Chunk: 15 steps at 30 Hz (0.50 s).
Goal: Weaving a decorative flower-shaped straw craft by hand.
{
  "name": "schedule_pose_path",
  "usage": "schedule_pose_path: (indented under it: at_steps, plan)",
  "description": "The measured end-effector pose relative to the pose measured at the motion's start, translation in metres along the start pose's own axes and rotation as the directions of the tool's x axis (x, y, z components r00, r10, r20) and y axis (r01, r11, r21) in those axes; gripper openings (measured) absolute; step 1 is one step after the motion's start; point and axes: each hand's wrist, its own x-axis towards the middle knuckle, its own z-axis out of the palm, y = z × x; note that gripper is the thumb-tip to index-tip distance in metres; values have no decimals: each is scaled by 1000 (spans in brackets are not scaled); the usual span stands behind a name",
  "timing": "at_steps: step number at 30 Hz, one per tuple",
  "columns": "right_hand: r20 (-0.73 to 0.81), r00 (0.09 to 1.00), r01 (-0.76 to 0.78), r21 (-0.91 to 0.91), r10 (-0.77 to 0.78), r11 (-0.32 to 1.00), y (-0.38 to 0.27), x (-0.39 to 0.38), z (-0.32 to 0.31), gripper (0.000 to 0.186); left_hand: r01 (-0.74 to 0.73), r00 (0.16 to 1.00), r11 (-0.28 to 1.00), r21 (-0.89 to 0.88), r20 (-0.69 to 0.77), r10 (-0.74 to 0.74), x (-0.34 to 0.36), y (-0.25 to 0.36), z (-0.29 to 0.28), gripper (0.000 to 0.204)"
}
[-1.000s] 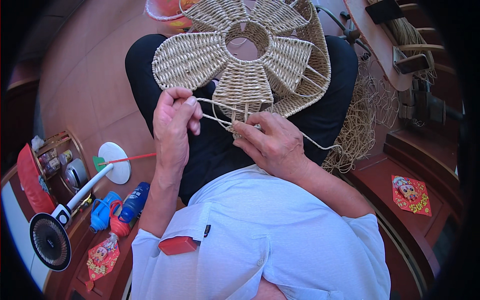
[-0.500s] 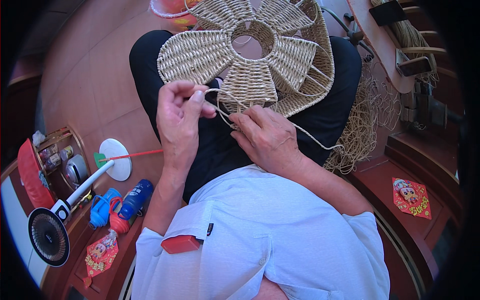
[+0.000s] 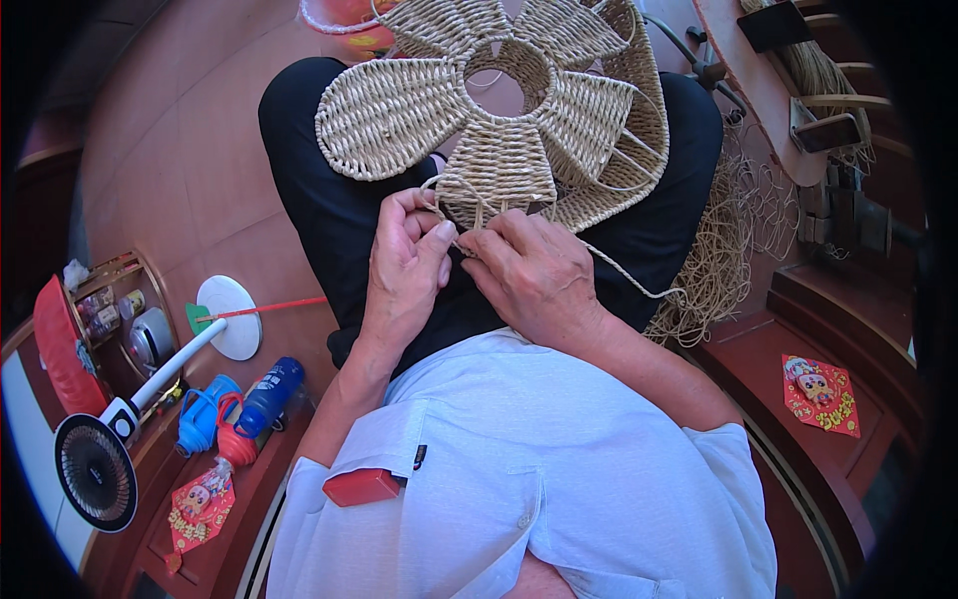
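A flower-shaped woven straw piece (image 3: 389,118) rests across my lap, with a round hole in its middle and flat petals around it. My left hand (image 3: 407,270) is closed, its fingers pinching a thin twisted straw cord (image 3: 631,277) at the lower end of the nearest petal. Close beside it, my right hand (image 3: 529,265) grips the edge of that same petal (image 3: 496,165), fingertips pressed at its unfinished strands. The cord trails off to the right from beneath my right hand. What lies under the right fingertips is partly hidden.
A heap of loose straw cord (image 3: 711,265) lies on the floor to the right. A white fan (image 3: 97,469) and several bottles, one a blue bottle (image 3: 271,397), stand at left. Beyond the woven piece sits a red basin (image 3: 349,35). A wooden bench (image 3: 758,90) is at upper right.
My left hand has moved right and down, closer to my right hand, drawing the cord loop in small. The right hand stays almost in place.
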Motion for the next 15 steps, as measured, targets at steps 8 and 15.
schedule_pose_path:
  at_steps: [8,15]
  plan:
    - [-235,966,-61,178,103,982,16,-34,-17,31,-41,989,987,-157,-149,18,-24,-8,-1,38]
    - [-146,974,-156,117,172,981,24,-37,-25,35,147,988,806,-573,126,-90,-23,-6,-23,27]
